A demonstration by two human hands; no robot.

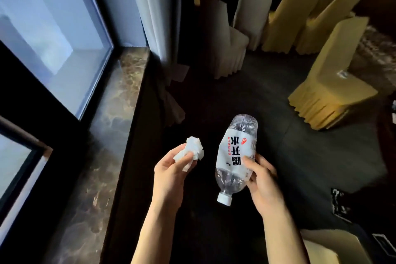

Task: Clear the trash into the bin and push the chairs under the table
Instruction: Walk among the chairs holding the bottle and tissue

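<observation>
My left hand (171, 169) is closed around a crumpled white tissue (194, 150), held over the dark floor. My right hand (262, 180) grips a clear plastic water bottle (234, 154) with a white label, tilted so its white cap points down toward me. Chairs in yellow covers stand ahead: one (330, 83) at the right, pulled out on the floor, and two more (300, 15) further back. No bin is in view.
A marble window sill (107, 135) runs along the left under a large window (49, 28). A pale curtain (158, 17) hangs at its end. White-covered chairs (233, 45) stand at the back. Another yellow chair top (334, 248) shows at the bottom right.
</observation>
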